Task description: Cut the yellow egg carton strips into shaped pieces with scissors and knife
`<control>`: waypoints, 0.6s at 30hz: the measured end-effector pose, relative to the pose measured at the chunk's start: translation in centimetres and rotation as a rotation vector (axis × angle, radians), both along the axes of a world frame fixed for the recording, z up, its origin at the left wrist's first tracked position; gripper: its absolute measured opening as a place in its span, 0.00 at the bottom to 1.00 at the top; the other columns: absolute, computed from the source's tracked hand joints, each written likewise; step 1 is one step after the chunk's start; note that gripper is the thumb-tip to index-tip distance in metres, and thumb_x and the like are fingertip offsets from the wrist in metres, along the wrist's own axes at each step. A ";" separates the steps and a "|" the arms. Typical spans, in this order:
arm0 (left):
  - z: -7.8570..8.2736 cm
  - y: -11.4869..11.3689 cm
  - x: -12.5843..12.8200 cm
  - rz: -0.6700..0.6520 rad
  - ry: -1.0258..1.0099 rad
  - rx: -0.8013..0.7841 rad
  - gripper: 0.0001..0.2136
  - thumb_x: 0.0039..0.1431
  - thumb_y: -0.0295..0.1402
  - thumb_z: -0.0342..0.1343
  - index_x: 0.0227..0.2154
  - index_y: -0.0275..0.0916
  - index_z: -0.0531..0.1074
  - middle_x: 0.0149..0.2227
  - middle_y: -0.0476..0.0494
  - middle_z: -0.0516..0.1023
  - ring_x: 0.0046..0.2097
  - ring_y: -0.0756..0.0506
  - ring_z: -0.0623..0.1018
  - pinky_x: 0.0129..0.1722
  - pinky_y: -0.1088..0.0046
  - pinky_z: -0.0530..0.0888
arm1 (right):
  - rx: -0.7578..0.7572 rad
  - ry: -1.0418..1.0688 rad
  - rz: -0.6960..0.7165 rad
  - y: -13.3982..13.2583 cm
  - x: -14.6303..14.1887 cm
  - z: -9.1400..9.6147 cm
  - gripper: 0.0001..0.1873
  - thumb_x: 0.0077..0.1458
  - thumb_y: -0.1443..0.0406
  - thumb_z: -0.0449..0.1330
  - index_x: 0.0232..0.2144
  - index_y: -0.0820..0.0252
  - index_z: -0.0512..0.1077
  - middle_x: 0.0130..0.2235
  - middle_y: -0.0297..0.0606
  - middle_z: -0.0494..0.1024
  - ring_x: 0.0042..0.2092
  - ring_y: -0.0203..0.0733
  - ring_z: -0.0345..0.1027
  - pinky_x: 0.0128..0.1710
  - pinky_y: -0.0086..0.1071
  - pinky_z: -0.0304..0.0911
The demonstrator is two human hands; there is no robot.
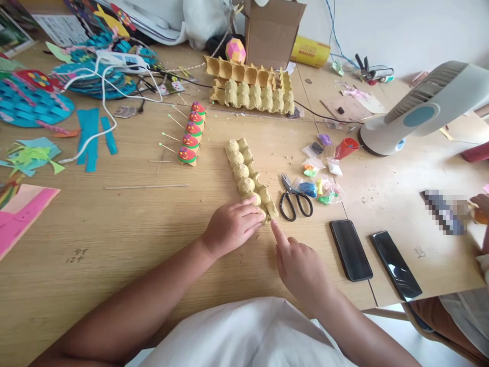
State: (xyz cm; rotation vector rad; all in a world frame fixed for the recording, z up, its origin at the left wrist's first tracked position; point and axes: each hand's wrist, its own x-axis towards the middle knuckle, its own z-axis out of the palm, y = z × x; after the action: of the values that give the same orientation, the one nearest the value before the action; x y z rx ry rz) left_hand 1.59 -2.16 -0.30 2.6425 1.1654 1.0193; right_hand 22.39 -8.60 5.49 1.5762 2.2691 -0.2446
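A cut strip of yellowish egg carton (pixel 243 171) lies on the wooden table, its rounded cups facing up and its near end towards me. My left hand (pixel 234 227) rests over the nearest cups with its fingers stretched out and close together; its thumb is hidden. At the same end, my right hand (pixel 301 262) points with its index finger, the tip at or very near the carton's edge. Its other fingers are curled in, and I see nothing in them. Scissors (pixel 294 199) with black handles lie beside the strip, blades partly apart.
A painted carton caterpillar (pixel 192 133) with pins stands to the left, near a thin stick (pixel 147 186). More egg cartons (pixel 260 97) lie at the back. Bagged coloured clay (pixel 307 188), two phones (pixel 351 250) and a fan (pixel 416 109) are on the right, with another person's hand (pixel 482 203) beyond.
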 end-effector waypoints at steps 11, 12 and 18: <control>0.1 0.1 0.1 0.009 -0.001 -0.005 0.07 0.64 0.30 0.58 0.42 0.40 0.78 0.43 0.45 0.83 0.58 0.40 0.76 0.52 0.65 0.77 | -0.012 0.028 0.003 0.4 0.1 0.2 0.33 0.68 0.68 0.46 0.72 0.60 0.44 0.35 0.40 0.80 0.32 0.41 0.75 0.27 0.31 0.57; 0.1 0.1 0.1 0.009 0.000 -0.006 0.07 0.64 0.31 0.58 0.43 0.40 0.78 0.43 0.45 0.83 0.58 0.40 0.77 0.51 0.65 0.78 | -0.014 0.033 0.003 0.3 0.1 0.3 0.33 0.68 0.68 0.46 0.72 0.60 0.43 0.36 0.40 0.80 0.32 0.41 0.75 0.27 0.31 0.57; 0.2 0.0 0.2 -0.014 -0.019 -0.007 0.05 0.64 0.30 0.58 0.40 0.40 0.78 0.42 0.45 0.83 0.59 0.40 0.76 0.53 0.65 0.77 | -0.056 0.031 -0.002 -0.4 0.8 0.6 0.34 0.68 0.67 0.45 0.73 0.58 0.43 0.35 0.39 0.80 0.32 0.42 0.75 0.28 0.31 0.57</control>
State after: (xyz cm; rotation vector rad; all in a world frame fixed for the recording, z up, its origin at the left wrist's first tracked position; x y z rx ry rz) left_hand 1.75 -2.13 -0.13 2.6263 1.1435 1.0338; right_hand 23.24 -9.04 6.12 1.5571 2.2634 -0.3319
